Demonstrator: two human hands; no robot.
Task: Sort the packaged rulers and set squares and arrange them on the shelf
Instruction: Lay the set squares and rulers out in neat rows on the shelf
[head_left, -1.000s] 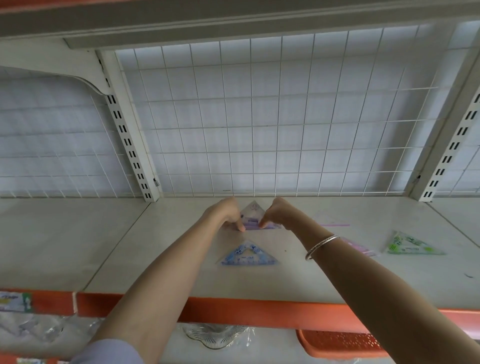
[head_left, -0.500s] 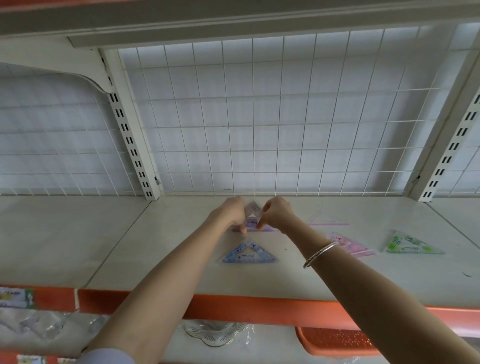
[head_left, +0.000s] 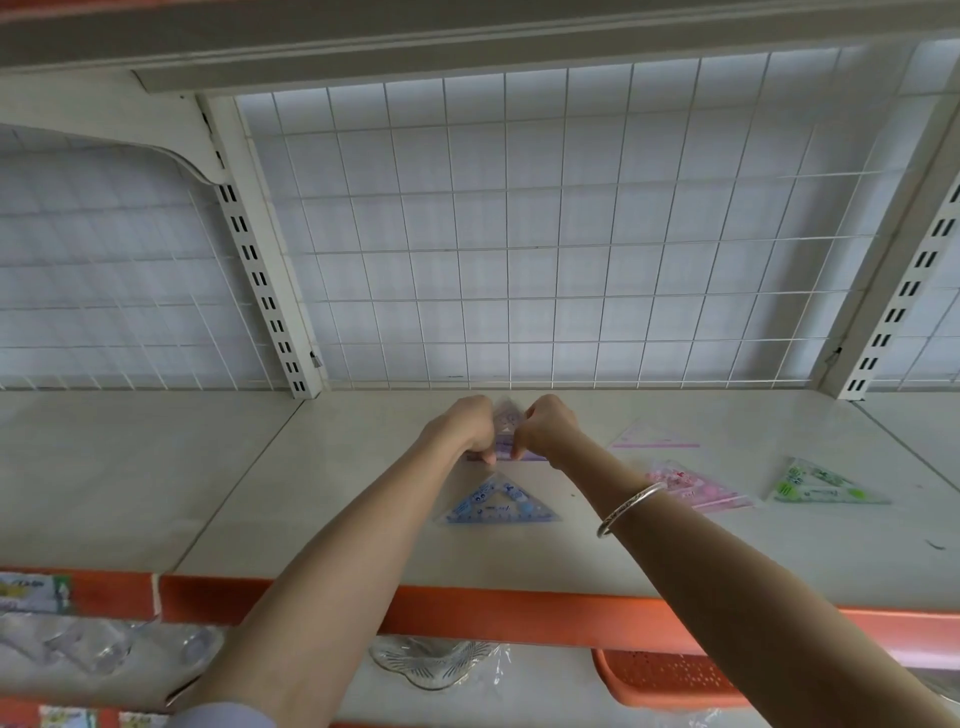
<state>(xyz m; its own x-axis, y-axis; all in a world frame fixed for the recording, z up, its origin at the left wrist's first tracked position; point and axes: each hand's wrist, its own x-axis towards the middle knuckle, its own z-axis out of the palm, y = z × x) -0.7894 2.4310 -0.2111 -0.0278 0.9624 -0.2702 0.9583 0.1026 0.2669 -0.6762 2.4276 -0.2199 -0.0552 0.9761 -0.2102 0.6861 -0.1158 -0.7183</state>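
Both hands have drawn closer together on the purple set square (head_left: 506, 423) near the back of the shelf (head_left: 332, 499). The left hand (head_left: 465, 426) and right hand (head_left: 548, 423) pinch it with curled fingers. A blue set square (head_left: 501, 501) lies just in front, with a pink set square (head_left: 696, 486) and a green set square (head_left: 823, 483) to the right.

Both bare arms reach forward and converge, the left hand (head_left: 467, 426) and right hand (head_left: 549, 423) close together, knuckles up, fingers curled down, pinching a set square (head_left: 506, 422) between them.
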